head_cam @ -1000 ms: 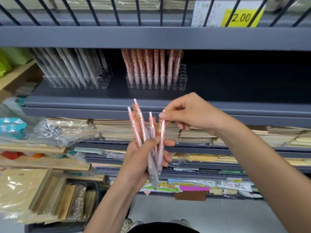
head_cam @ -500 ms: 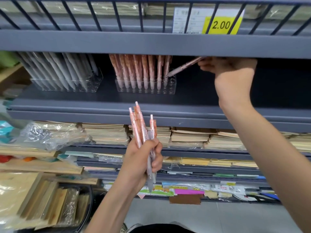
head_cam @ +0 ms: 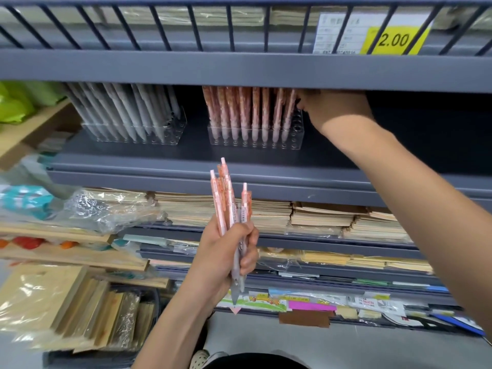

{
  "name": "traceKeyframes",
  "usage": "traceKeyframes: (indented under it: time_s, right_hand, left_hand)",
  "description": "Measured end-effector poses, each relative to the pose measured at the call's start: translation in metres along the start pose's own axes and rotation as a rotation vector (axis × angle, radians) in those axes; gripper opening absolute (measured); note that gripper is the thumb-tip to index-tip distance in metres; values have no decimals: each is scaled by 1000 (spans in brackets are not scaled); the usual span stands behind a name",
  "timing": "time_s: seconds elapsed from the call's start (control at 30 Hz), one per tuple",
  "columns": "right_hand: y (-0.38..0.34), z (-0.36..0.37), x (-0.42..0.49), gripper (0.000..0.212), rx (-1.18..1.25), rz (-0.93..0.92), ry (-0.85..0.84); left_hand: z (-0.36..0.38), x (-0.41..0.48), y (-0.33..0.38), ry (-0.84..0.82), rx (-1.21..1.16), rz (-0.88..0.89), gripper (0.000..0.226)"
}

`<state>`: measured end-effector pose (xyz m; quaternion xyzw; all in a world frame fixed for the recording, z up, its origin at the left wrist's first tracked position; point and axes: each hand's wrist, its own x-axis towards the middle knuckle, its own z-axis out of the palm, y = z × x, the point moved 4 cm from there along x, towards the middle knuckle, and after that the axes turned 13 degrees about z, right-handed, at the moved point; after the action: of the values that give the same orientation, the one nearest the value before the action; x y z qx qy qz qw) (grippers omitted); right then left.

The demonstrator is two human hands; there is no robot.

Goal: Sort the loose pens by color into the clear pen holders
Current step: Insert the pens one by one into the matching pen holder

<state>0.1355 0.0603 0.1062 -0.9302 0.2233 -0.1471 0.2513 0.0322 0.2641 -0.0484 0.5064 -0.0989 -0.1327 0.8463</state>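
Left hand (head_cam: pixel 226 251) fisted around a bunch of pink pens (head_cam: pixel 229 206), clicker ends up, below the shelf, right hand (head_cam: pixel 330 107) at the pink-filled clear pen holder (head_cam: pixel 255 134), rightmost pen (head_cam: pixel 288 113) beside its fingers, grip hidden

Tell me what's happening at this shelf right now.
A person is stocking pens on a store shelf. The left hand holds a bunch of pink pens upright in front of the shelves. The right hand is up at the right end of the pink holder, at the tops of the last pens there; whether its grip is shut on one cannot be seen. That holder has empty holes at its right end. A second holder to the left carries grey pens.
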Motion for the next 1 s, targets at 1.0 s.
traceKeyframes:
  time_s: [1.0]
  right_hand:
    - [50,18,-51,14,1098,126,-342]
  left_hand:
    - [14,-2,-11,-233,95,-115,14]
